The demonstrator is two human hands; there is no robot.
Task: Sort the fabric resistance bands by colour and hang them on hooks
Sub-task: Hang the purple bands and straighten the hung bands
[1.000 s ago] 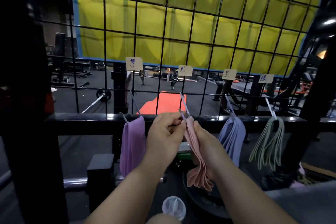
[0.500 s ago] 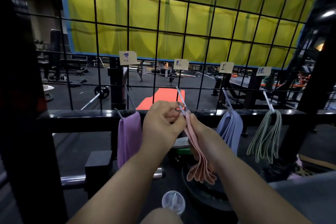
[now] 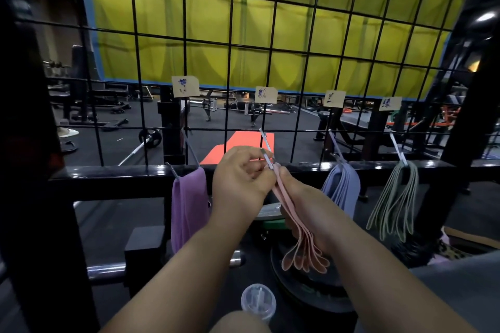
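Left hand point(image 3: 240, 178): pinches pink bands point(image 3: 300, 240) at the metal hook point(image 3: 266, 147), frame centre.
Right hand point(image 3: 305, 203): grasps the same bands just below.

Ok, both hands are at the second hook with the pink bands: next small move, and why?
Probably slide the top of the pink bands fully onto the metal hook, then release. The left hand pinches their top right at the hook and the right hand holds them just below; I cannot tell whether they are seated yet.

My left forearm point(image 3: 194, 265) and right forearm point(image 3: 378, 265) are bare; plain grey cloth point(image 3: 449, 295) shows beside the right forearm.
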